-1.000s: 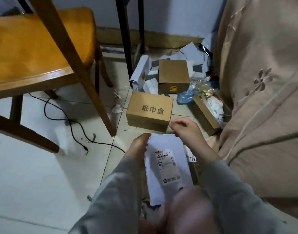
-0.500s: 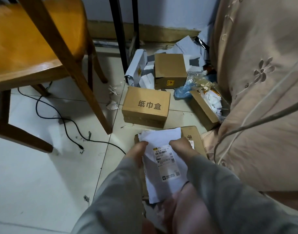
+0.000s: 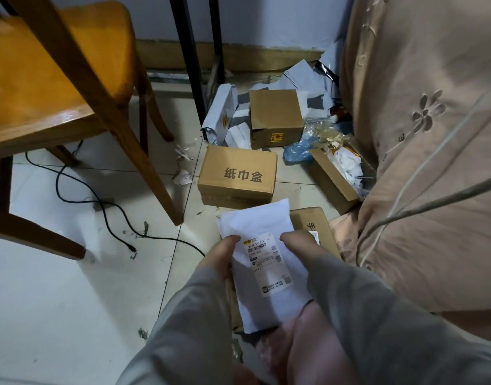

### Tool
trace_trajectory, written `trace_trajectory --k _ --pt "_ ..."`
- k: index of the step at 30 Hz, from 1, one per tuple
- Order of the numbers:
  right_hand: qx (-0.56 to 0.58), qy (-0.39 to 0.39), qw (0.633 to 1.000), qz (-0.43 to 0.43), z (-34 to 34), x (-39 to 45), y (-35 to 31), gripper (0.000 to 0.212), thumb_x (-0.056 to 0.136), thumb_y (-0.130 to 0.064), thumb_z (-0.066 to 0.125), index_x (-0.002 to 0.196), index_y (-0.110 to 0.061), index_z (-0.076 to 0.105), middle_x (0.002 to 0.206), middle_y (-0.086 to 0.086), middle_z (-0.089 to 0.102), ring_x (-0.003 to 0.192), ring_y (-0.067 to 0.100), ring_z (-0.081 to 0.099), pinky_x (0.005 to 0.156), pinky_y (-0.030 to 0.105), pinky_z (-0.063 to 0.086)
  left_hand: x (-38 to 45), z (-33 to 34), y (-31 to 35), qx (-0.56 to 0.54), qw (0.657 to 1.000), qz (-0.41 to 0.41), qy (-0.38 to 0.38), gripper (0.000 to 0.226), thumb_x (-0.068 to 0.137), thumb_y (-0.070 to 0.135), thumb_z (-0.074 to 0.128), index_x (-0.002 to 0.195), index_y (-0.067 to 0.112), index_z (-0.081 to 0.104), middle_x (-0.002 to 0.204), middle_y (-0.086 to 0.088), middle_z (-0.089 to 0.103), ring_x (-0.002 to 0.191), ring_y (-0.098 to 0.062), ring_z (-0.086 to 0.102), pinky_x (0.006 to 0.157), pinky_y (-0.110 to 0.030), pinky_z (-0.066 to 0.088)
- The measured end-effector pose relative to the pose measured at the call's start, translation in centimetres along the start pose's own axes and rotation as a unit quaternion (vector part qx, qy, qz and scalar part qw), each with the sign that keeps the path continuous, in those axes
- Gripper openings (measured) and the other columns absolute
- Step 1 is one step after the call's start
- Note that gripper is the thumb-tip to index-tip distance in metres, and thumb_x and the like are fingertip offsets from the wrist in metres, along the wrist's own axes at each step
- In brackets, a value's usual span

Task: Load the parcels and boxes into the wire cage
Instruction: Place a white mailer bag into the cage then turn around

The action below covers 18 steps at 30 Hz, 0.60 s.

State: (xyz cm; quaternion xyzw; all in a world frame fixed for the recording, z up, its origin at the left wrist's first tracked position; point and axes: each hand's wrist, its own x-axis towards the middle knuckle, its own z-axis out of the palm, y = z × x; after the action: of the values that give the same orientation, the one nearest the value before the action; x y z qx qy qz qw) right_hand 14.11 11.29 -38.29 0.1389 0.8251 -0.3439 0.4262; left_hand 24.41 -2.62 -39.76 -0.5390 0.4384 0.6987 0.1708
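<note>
Both hands have closed in on the white parcel [image 3: 269, 262] since a second ago, when the right hand hovered above it. Now the left hand [image 3: 219, 259] grips its edge at 9 o'clock and the right hand [image 3: 300, 245] its edge at 3 o'clock, fingers curled round it, over a flat carton [image 3: 319, 229]. At 12 o'clock the printed box [image 3: 237, 176], a square box [image 3: 276, 118] and an open box [image 3: 333, 179] lie on the floor. No wire cage shows; loading seems barely begun.
</note>
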Motion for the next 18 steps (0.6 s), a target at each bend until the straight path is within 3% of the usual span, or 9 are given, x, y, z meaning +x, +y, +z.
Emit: trace_trajectory --k 2,6,8,10,15,18 --pt "-0.021 0.005 1.0 -0.021 -0.1 -0.5 -0.4 0.039 0.071 -0.034 0.05 0.101 -0.015 0.066 0.103 0.007 0.068 0.095 0.03 0.064 0.092 0.038 0.051 0.2 -0.2 0.1 -0.008 1.0 0.028 0.002 0.043 0.091 0.039 0.057 0.121 0.009 0.053 0.107 -0.008 0.061 0.092 -0.023 0.056 0.087 -0.032 0.044" --pt "-0.018 0.049 0.995 -0.081 -0.8 -0.8 -1.7 0.043 0.078 -0.044 0.06 0.103 -0.011 0.069 0.105 0.007 0.069 0.099 0.029 0.064 0.091 0.036 0.052 -0.3 -0.6 1.3 -0.042 0.993 0.102 0.033 0.05 0.078 0.045 0.071 0.11 0.007 0.061 0.097 -0.007 0.067 0.079 -0.018 0.063 0.06 -0.026 0.047" --pt "0.011 0.053 0.991 -0.123 -1.2 -1.2 -2.5 0.048 0.077 -0.05 0.064 0.103 -0.01 0.07 0.105 0.007 0.071 0.095 0.027 0.066 0.089 0.038 0.054 -0.3 -1.0 2.2 -0.074 0.984 0.151 0.061 0.081 0.054 0.063 0.08 0.111 0.008 0.061 0.106 -0.01 0.068 0.087 -0.024 0.068 0.073 -0.033 0.056" --pt "0.056 0.062 0.983 -0.166 -2.0 -2.3 -3.7 0.043 0.081 -0.047 0.067 0.107 -0.012 0.067 0.104 0.003 0.07 0.093 0.023 0.067 0.086 0.037 0.055 0.1 -1.5 3.1 -0.104 0.973 0.195 0.066 0.103 0.038 0.07 0.082 0.118 0.01 0.058 0.113 -0.013 0.067 0.094 -0.031 0.069 0.086 -0.045 0.055" --pt "0.117 0.059 0.961 -0.245 -5.7 -10.8 -10.1 0.044 0.077 -0.044 0.074 0.109 -0.015 0.063 0.105 0.001 0.069 0.094 0.019 0.067 0.088 0.041 0.055 -10.5 -1.7 8.4 -0.169 0.946 0.274 0.044 0.092 0.055 0.058 0.082 0.123 0.004 0.055 0.112 -0.016 0.068 0.097 -0.03 0.07 0.088 -0.048 0.055" --pt "0.131 0.029 0.955 -0.263 -9.1 -17.9 -14.4 0.051 0.073 -0.049 0.077 0.11 -0.017 0.061 0.104 -0.001 0.069 0.092 0.018 0.068 0.086 0.04 0.056 -19.1 -2.0 12.2 -0.179 0.943 0.277 0.044 0.084 0.059 0.056 0.08 0.123 0.006 0.056 0.112 -0.013 0.069 0.097 -0.028 0.07 0.088 -0.047 0.055"
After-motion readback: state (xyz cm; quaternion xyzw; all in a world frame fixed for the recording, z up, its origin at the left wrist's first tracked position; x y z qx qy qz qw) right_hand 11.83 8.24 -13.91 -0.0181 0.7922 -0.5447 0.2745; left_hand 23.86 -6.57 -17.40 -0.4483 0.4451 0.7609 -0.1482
